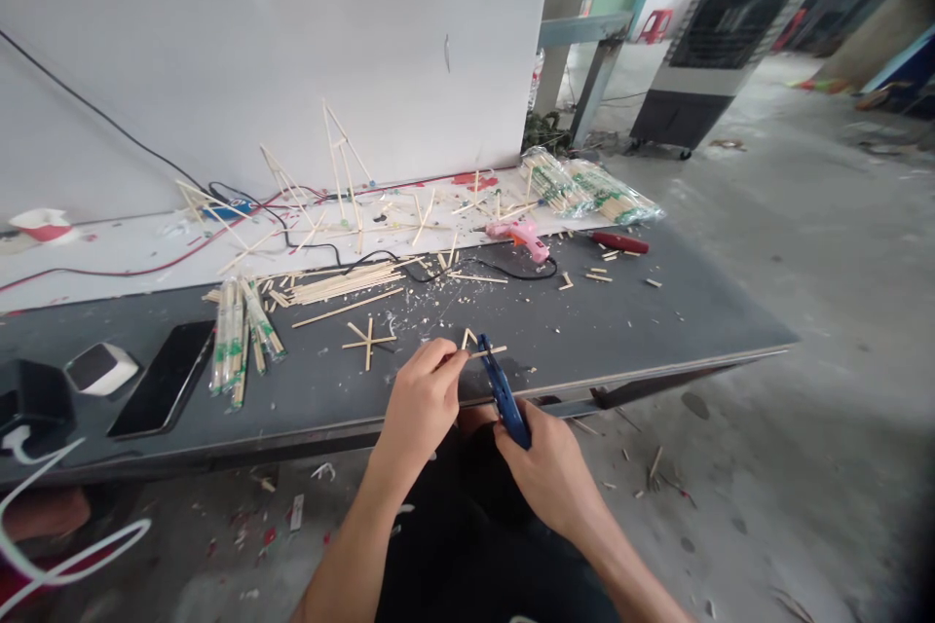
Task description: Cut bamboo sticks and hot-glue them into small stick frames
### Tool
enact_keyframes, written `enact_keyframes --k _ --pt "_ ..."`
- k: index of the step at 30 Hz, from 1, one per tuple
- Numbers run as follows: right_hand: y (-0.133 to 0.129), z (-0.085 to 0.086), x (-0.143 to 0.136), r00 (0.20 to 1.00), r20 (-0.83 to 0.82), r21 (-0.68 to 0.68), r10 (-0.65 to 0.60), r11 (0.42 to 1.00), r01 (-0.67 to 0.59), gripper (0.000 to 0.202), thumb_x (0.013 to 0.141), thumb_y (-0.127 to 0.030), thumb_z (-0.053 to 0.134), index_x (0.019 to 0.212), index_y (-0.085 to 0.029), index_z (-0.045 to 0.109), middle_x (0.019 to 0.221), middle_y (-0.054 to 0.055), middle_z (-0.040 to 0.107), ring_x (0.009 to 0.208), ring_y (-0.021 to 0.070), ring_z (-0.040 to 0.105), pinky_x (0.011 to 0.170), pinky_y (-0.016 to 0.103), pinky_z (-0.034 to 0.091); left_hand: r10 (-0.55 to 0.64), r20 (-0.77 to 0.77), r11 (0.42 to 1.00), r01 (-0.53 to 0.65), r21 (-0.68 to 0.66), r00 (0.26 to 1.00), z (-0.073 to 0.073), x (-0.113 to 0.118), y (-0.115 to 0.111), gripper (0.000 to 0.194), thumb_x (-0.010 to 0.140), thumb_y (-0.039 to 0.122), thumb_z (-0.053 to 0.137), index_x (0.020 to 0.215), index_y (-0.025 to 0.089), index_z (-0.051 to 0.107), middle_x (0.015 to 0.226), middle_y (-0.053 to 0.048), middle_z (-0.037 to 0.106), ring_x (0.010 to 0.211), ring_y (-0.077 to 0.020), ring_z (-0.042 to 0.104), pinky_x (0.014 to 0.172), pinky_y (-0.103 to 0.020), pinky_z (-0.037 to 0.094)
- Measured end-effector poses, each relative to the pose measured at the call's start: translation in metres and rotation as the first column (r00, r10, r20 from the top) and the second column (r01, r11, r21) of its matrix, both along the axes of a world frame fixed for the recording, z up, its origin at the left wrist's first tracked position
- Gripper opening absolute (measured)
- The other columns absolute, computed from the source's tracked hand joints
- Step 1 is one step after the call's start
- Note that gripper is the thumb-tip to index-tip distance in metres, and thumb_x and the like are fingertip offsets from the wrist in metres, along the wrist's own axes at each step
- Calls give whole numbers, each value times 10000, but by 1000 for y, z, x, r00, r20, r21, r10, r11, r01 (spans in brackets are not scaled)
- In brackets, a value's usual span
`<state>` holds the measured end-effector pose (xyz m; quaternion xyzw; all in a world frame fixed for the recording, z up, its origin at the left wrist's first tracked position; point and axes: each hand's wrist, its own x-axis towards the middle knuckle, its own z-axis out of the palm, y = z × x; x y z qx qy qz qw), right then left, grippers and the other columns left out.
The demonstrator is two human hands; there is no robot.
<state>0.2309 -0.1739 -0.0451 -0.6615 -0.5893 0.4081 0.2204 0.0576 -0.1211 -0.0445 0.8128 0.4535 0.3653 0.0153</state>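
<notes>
We see the thin wooden stick (500,349) crossing the tip of the blue pliers (505,397), near the front edge of the counter (620,321). The left hand (426,387) has its fingers pinching this stick; the right hand (549,459) has its fingers closed around the pliers. To the left lies a star of sticks (369,342), and farther back we find a pink glue gun (523,236).

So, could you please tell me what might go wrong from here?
The left hand pinches the thin stick close to the blue tool in the right hand, so a slip might nick its fingers. The black cord of the pink glue gun runs past loose sticks; a snag could scatter them.
</notes>
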Motion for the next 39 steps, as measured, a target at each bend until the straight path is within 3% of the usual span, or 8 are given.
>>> enact_keyframes --k 4,9,18,28,34,39 --pt "9 4 0 993 120 15 -11 1000 10 176 891 -290 476 817 -215 616 722 48 681 664 205 594 624 281 341 9 4 1000 -9 6 1000 2 4 9 276 957 44 437 966 163 685 895 -76 653 802 -161 615 735 -267 501" --pt "34 17 1 967 254 26 11 1000 -18 270 907 -409 517 760 -206 619 715 90 688 713 242 642 618 291 338 41 0 999 -41 -19 999 7 8 32 254 938 48 471 888 149 698 864 -71 651 749 -151 609 677 -244 468" --pt "86 32 14 926 341 -120 164 984 -130 310 871 -429 596 822 -138 692 747 140 717 739 259 684 616 287 408 157 -63 968 -166 -189 986 5 13 63 303 879 0 485 750 170 700 832 -50 638 726 -144 601 645 -239 420" --pt "89 35 25 883 390 -172 261 963 -209 330 863 -442 606 835 -124 689 661 128 692 647 246 681 595 286 424 232 -52 940 -238 -244 971 -8 20 48 302 849 -13 481 693 163 670 800 -45 563 702 -137 552 633 -243 378" --pt "91 34 28 921 263 -284 289 935 -212 391 848 -527 620 795 -142 659 576 89 668 557 220 654 558 280 430 241 -50 937 -246 -250 969 -10 17 44 296 853 4 495 643 166 628 771 -36 520 688 -134 520 632 -247 359" --pt "89 36 29 875 384 -167 294 955 -247 422 838 -556 622 759 -145 671 651 122 677 626 240 662 582 291 420 263 -27 934 -261 -244 964 -7 17 41 304 843 1 493 597 164 568 746 -26 479 654 -127 476 603 -253 317"
